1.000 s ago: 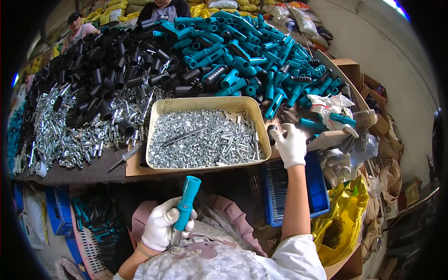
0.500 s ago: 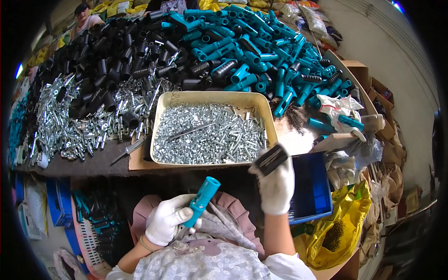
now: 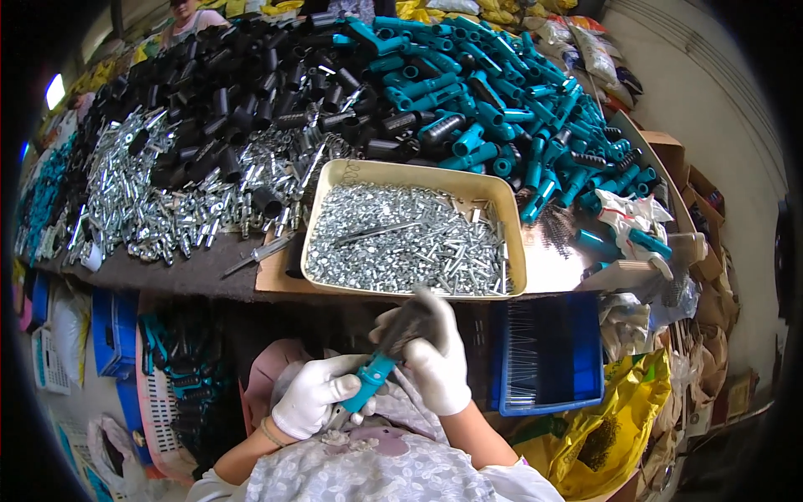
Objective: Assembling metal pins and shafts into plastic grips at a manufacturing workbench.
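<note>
"What are your hands holding?"

"My left hand (image 3: pixel 314 397) is wrapped around a teal tube (image 3: pixel 374 378), my right hand (image 3: pixel 439 368) around a black sleeve (image 3: pixel 407 325) at its upper end. Blur hides whether they overlap."

"Where's that?"

"Tilted over my lap (image 3: pixel 411 407), on my side of the worktop (image 3: pixel 201 276), near the tray (image 3: pixel 517 251) of metal bits."

"How do they handle?"

"I'd judge both light, stiff plastic, hard to crush but maybe slippery against gloves (image 3: pixel 299 410). I'd grip the tube round its middle and the sleeve by its sides, fingertips clear of the ends."
</note>
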`<state>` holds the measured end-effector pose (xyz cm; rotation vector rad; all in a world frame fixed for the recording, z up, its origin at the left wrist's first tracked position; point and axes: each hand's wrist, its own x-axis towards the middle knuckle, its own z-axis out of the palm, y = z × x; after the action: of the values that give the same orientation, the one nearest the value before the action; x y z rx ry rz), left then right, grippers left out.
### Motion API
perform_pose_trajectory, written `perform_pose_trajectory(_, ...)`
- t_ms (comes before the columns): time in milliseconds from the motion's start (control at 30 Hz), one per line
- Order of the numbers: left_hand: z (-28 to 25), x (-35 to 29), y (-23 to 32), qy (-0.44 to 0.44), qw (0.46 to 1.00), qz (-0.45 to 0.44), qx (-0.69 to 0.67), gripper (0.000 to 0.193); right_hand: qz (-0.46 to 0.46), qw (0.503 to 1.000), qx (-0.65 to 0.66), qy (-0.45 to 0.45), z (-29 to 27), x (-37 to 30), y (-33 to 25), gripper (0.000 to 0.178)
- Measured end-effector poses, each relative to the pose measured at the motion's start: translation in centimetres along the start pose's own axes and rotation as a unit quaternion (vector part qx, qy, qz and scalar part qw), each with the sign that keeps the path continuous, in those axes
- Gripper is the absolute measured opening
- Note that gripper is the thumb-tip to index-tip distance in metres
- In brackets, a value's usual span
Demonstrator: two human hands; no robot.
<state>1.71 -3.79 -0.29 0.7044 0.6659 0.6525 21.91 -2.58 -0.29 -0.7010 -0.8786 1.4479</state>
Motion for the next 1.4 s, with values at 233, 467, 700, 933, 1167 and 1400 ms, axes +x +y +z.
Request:
perform_pose_trajectory(233,1.7,0.3,1.3,0.006,0.987,0.045,0.154,0.090,-0.119,0.891,-0.419,-0.131,-1.2,-0.3,-2.0,0.049)
perform_pose_trajectory(467,1.4,1.3,0.4,0.051,0.915,0.109,0.386,0.071,-0.329,0.693,-0.641,0.015,-8.9,5.1,-10.9,0.012)
perform_pose_trajectory(700,2.6,1.3,0.7,0.051,0.896,0.085,0.433,0.069,-0.149,0.415,-0.843,0.309,-25.4,11.3,-14.8,0.021)
perform_pose_trajectory(933,2.3,1.3,0.8,0.057,0.878,0.117,0.460,0.067,-0.045,0.500,-0.836,0.223,-24.6,13.5,-14.2,0.025)
perform_pose_trajectory(1167,2.2,1.1,0.7,0.065,0.880,0.133,0.451,0.069,-0.145,0.550,-0.739,0.362,-23.4,11.6,-13.0,0.020)
perform_pose_trajectory(1400,0.2,1.2,0.3,0.095,0.903,0.100,0.406,0.068,-0.211,0.840,-0.416,0.277,-14.2,8.8,-12.3,0.020)
